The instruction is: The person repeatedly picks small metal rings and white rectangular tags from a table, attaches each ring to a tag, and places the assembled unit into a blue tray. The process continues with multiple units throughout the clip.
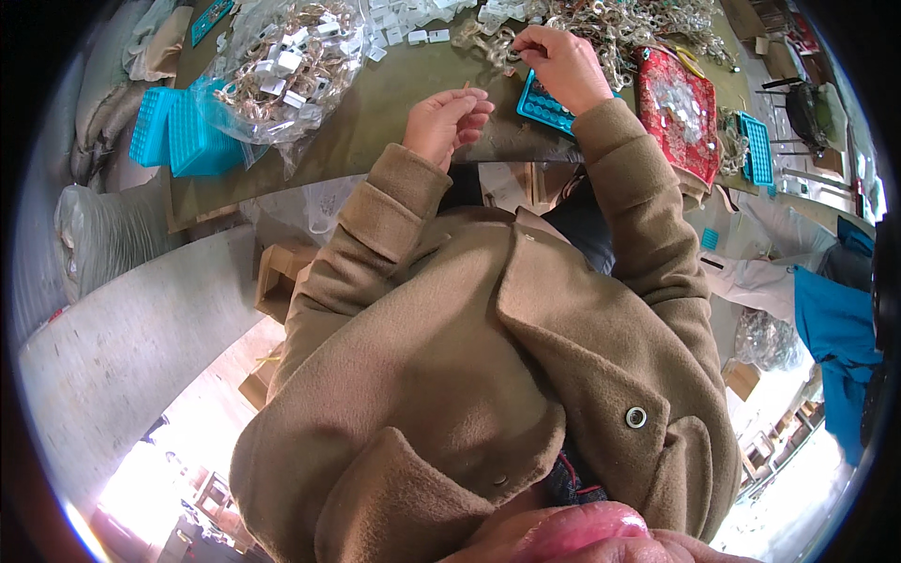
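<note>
My left hand (449,125) is raised over the near edge of the table, thumb and fingertips pressed together. A tiny orange-tan tip shows above them, too small to name. Farther right and higher, my right hand (565,70) reaches over a blue tray with round hollows (542,105), covering part of it. Its fingers pinch at the edge of a tangle of beige and clear strands (490,45); what lies between the fingertips is hidden. Beyond this hand spreads a larger heap of similar strands (624,38).
A clear plastic bag (328,94) of strands with white tags stands left, by turquoise trays (205,136). Small white plastic pieces (404,21) lie at the back. On the right are a red patterned cloth (696,155) holding clear bits, a yellow-handled tool (690,62) and another blue tray (756,148).
</note>
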Demonstrator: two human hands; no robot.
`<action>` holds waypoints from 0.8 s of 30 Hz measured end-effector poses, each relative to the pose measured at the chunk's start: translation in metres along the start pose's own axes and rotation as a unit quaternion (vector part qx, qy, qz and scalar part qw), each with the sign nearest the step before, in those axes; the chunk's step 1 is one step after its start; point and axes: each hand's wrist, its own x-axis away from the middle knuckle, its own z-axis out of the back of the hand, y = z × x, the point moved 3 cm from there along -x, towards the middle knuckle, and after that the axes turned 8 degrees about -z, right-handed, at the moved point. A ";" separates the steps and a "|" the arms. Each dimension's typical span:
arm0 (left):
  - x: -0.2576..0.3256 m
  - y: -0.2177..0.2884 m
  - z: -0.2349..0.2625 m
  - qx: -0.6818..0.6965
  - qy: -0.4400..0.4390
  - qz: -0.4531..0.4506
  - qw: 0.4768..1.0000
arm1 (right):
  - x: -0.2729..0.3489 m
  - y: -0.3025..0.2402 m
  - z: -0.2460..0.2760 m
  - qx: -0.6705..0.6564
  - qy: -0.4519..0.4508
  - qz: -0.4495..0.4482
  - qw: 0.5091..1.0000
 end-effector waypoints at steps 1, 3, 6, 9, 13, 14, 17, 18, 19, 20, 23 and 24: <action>0.000 0.001 0.000 0.004 -0.005 -0.015 1.000 | 0.000 -0.002 0.000 -0.001 0.021 0.017 1.000; 0.000 0.001 0.001 0.007 0.011 -0.019 1.000 | -0.003 -0.003 -0.003 -0.089 -0.005 0.001 0.996; -0.001 0.002 0.004 0.016 0.041 -0.037 0.998 | 0.002 -0.008 -0.009 0.117 -0.014 0.044 0.992; -0.002 0.005 0.008 0.009 0.076 -0.049 0.996 | 0.007 -0.007 -0.008 -0.056 0.004 0.017 0.998; 0.000 0.010 0.012 -0.016 0.094 -0.075 0.993 | 0.015 -0.008 -0.009 0.012 0.008 0.004 1.000; 0.001 0.012 0.012 -0.027 0.090 -0.096 0.991 | 0.018 -0.008 -0.010 -0.018 0.010 -0.002 1.000; 0.001 0.017 0.009 -0.056 0.081 -0.158 0.983 | 0.029 -0.009 -0.013 -0.043 0.052 0.005 0.998; 0.001 0.017 0.007 -0.063 0.080 -0.168 0.981 | 0.030 -0.009 -0.015 -0.060 0.041 0.000 0.997; 0.001 0.017 0.006 -0.070 0.081 -0.175 0.979 | 0.032 -0.008 -0.016 -0.080 0.029 0.001 0.996; 0.001 0.017 0.004 -0.087 0.076 -0.180 0.977 | 0.034 -0.006 -0.017 -0.099 0.015 -0.007 0.995; -0.001 0.013 -0.002 -0.137 0.074 -0.169 0.973 | 0.041 -0.002 -0.016 -0.119 0.009 0.021 0.993; -0.003 0.011 -0.004 -0.151 0.079 -0.152 0.974 | 0.042 0.000 -0.018 -0.127 -0.004 -0.005 0.992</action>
